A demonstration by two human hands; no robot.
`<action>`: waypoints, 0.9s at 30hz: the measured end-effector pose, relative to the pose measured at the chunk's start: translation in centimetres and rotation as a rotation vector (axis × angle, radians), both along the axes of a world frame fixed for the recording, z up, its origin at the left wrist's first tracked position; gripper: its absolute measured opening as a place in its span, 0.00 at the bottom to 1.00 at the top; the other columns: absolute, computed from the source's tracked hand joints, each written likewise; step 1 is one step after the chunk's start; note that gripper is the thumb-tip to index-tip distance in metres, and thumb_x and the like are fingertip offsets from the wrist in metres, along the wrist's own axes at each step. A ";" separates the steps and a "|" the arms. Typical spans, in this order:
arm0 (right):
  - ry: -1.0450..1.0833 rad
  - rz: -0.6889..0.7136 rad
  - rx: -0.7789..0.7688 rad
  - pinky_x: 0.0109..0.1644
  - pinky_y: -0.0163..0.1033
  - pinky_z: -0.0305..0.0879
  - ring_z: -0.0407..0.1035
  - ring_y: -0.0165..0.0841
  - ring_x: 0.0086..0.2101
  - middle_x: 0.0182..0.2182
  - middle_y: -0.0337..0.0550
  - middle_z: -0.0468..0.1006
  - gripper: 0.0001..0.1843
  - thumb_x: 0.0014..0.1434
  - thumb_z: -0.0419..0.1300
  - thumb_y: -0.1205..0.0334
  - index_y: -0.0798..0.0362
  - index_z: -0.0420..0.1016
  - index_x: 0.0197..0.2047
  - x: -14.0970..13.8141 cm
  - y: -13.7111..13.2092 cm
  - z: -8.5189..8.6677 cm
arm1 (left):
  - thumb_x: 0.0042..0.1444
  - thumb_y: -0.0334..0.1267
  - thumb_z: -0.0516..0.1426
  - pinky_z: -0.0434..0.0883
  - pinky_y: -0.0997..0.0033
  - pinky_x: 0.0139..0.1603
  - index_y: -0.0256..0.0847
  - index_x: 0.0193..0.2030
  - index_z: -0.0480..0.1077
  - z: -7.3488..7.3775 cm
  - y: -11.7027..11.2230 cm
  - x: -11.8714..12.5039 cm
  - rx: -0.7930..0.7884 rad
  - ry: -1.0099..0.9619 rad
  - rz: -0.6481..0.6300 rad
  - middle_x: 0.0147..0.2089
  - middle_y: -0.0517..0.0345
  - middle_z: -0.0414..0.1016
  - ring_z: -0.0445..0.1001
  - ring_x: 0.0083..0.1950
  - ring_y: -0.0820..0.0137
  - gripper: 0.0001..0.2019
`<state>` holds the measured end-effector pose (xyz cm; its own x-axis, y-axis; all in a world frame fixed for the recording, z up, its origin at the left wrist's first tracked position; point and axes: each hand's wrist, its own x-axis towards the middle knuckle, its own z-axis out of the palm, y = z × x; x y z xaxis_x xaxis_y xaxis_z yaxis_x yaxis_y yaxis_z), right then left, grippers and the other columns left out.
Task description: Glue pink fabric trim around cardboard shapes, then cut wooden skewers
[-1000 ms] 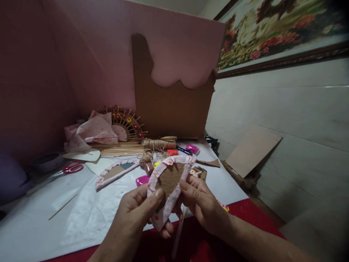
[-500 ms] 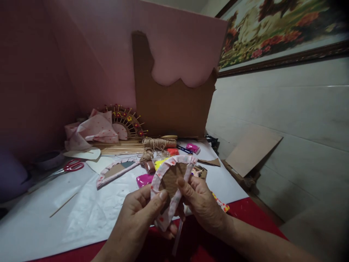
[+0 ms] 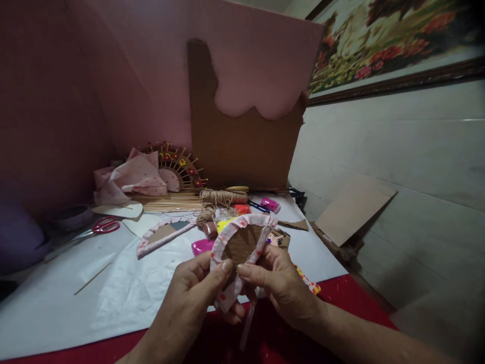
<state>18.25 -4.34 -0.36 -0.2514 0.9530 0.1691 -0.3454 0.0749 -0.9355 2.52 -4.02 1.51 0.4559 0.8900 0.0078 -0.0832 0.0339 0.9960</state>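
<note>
Both of my hands hold a half-round cardboard piece [image 3: 244, 242] whose rim is wrapped in white fabric with red spots. My left hand [image 3: 197, 285] grips its left side, thumb on the cardboard face and fingers behind. My right hand [image 3: 286, 278] pinches the right side, with the thumb pressing the inner edge of the fabric. A thin translucent stick [image 3: 247, 326] hangs below my right hand; its upper end is hidden. A second fabric-edged half-round piece [image 3: 166, 236] lies on the table to the left.
Red-handled scissors [image 3: 104, 225], a thin wooden stick [image 3: 93, 278] and white sheeting [image 3: 125, 298] lie to the left. Behind stand a twine roll [image 3: 227, 196], pink packets [image 3: 202, 246], pink spotted cloth [image 3: 140, 174], a decorated fan [image 3: 185, 164] and upright cardboard [image 3: 246, 151].
My right thumb has moved down and left along the piece, from its upper right part to near the middle of the lower edge. My left hand keeps its hold.
</note>
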 end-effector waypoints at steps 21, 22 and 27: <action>0.182 -0.368 0.017 0.20 0.32 0.57 0.61 0.29 0.19 0.18 0.38 0.66 0.34 0.53 0.45 0.30 0.54 0.71 0.32 0.8 0.8 0.8 | 0.56 0.47 0.54 0.67 0.75 0.22 0.36 0.27 0.70 0.3 0.1 -0.1 -0.077 0.047 -0.012 0.18 0.55 0.73 0.69 0.18 0.72 0.16; 0.212 -0.415 -0.002 0.21 0.32 0.58 0.61 0.29 0.20 0.19 0.38 0.67 0.34 0.52 0.45 0.29 0.54 0.71 0.33 1.1 1.0 1.1 | 0.56 0.46 0.54 0.66 0.75 0.22 0.36 0.26 0.70 0.3 0.2 -0.2 -0.068 0.050 0.002 0.18 0.56 0.73 0.69 0.19 0.73 0.16; 0.308 -0.518 -0.033 0.22 0.31 0.60 0.63 0.29 0.24 0.25 0.42 0.71 0.32 0.53 0.49 0.32 0.55 0.75 0.33 2.8 2.1 2.2 | 0.54 0.44 0.57 0.67 0.78 0.26 0.36 0.29 0.73 0.2 1.2 -0.5 -0.001 0.018 0.199 0.24 0.56 0.76 0.71 0.26 0.73 0.13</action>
<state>21.08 -2.26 1.84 0.3025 0.9444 0.1287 -0.5270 0.2783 -0.8030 1.98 -2.82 1.73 0.2709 0.9626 0.0008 -0.0708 0.0191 0.9973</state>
